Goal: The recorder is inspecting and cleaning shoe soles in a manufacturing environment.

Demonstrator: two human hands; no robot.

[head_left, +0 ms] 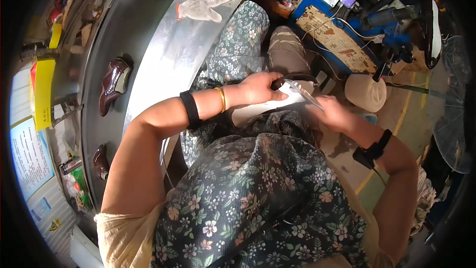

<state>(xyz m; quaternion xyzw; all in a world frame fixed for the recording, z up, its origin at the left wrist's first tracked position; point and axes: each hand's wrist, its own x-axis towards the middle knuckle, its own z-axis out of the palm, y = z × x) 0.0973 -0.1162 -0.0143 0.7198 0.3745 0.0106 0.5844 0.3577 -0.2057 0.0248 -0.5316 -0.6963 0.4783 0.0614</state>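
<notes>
Signs, one yellow and one pale blue, stand along the far left, bent by the lens rim. Beside them runs a dark belt, with a glossy brown shoe midway between its long edges; nearer its near end a second brown shoe shows only in part, and the left arm cuts off the belt beyond. Next comes a metal counter, a grey-white glove lying toward its far edge and a long bright stretch of surface leading back to the left forearm. Over the lap, the left hand pinches a dark brown piece against a white piece; fingers cover much of both, so their full shapes cannot be told. The right hand is closed around a slim metallic tool, its handle hidden in the palm, its curved end meeting the brown piece. To the right, a blue-framed bench with loose cables and a white roll crowd the space ahead of that hand, while floor with yellow lines leaves room before the fan guard.
</notes>
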